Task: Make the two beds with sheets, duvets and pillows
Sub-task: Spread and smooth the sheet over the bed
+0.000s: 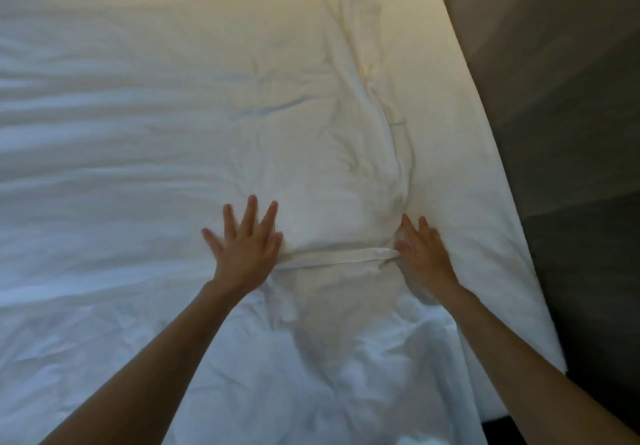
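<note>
The left hand (244, 247) lies flat at the centre of the frame, fingers spread wide and straight, palm down on the rumpled white duvet (311, 150). The blurred right hand (420, 254), right of centre, rests with its fingers straight against the duvet's right edge, and a folded band (337, 257) of cloth runs between the two hands. The duvet spreads wide to the left of the frame. On the right, only a narrow strip of smooth sheet (450, 174) separates it from the bed's slanting edge and the dark wall (571, 133) beyond.
</note>
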A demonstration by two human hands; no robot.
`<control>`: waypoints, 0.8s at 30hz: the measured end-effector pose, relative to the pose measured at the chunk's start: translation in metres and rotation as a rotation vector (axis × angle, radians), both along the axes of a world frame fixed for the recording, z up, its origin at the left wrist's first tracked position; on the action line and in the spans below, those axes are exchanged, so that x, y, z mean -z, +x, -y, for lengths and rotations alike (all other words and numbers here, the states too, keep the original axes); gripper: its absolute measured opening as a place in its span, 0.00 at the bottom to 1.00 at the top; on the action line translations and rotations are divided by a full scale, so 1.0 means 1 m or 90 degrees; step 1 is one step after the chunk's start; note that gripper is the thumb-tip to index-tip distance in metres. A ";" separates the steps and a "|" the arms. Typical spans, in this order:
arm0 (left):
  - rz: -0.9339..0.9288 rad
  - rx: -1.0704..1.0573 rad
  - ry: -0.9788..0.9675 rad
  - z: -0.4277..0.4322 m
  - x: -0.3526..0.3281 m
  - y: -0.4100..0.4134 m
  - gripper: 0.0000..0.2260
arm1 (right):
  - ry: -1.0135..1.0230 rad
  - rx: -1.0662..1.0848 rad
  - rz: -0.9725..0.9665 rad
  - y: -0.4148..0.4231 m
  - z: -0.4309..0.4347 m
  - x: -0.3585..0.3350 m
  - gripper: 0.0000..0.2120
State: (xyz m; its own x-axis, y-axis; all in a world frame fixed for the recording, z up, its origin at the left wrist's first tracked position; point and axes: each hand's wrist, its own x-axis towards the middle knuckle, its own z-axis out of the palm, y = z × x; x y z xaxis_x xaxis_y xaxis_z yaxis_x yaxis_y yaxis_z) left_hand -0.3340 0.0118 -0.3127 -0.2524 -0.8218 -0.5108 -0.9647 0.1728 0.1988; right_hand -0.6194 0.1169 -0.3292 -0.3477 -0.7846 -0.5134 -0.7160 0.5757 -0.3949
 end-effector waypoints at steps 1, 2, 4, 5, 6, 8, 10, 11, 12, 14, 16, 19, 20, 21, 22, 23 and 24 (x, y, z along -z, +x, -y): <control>-0.012 0.026 0.006 -0.005 -0.008 0.004 0.25 | -0.035 0.013 0.004 0.006 -0.011 -0.008 0.25; -0.026 0.049 0.010 -0.013 -0.016 0.009 0.25 | -0.043 0.050 0.018 0.013 -0.023 -0.018 0.23; -0.041 0.083 0.011 -0.030 -0.027 0.022 0.25 | -0.074 0.082 0.032 0.028 -0.052 -0.033 0.27; -0.043 0.093 0.005 -0.041 -0.033 0.030 0.25 | -0.106 0.077 0.023 0.036 -0.065 -0.041 0.28; -0.047 0.099 -0.006 -0.051 -0.038 0.038 0.25 | -0.139 0.073 0.007 0.042 -0.079 -0.047 0.28; -0.063 0.101 -0.018 -0.071 -0.049 0.055 0.26 | -0.170 0.086 -0.001 0.053 -0.106 -0.060 0.28; -0.071 0.101 -0.021 -0.090 -0.060 0.072 0.25 | -0.162 0.108 -0.012 0.061 -0.132 -0.068 0.28; -0.073 0.102 -0.024 -0.100 -0.064 0.078 0.25 | -0.160 0.115 -0.023 0.065 -0.145 -0.071 0.28; -0.076 0.103 -0.028 -0.111 -0.069 0.084 0.25 | -0.156 0.121 -0.029 0.069 -0.160 -0.074 0.29; -0.087 0.101 -0.029 -0.129 -0.075 0.093 0.25 | -0.132 0.138 -0.032 0.075 -0.183 -0.078 0.30; -0.095 0.111 -0.023 -0.152 -0.081 0.101 0.25 | -0.084 0.163 -0.028 0.084 -0.211 -0.082 0.31; -0.108 0.120 -0.009 -0.187 -0.084 0.112 0.25 | -0.034 0.191 -0.010 0.096 -0.247 -0.085 0.34; -0.109 0.119 0.001 -0.199 -0.084 0.115 0.25 | -0.016 0.199 -0.007 0.099 -0.257 -0.085 0.35; -0.107 0.119 0.010 -0.209 -0.083 0.117 0.25 | 0.003 0.203 -0.005 0.102 -0.265 -0.084 0.37; -0.102 0.121 0.018 -0.219 -0.081 0.120 0.25 | 0.024 0.210 -0.002 0.103 -0.272 -0.083 0.38; -0.096 0.122 0.024 -0.228 -0.078 0.121 0.25 | 0.046 0.221 0.004 0.105 -0.278 -0.080 0.40; -0.091 0.124 0.032 -0.238 -0.075 0.122 0.25 | 0.068 0.234 0.012 0.105 -0.283 -0.077 0.42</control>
State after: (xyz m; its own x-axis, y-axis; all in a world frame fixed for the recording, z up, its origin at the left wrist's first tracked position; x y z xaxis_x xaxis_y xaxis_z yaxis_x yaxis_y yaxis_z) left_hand -0.2122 0.2496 -0.2376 -0.4760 -0.7253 -0.4973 -0.8758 0.3395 0.3431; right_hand -0.5143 0.3999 -0.2523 -0.5855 -0.5505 -0.5950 -0.4465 0.8317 -0.3301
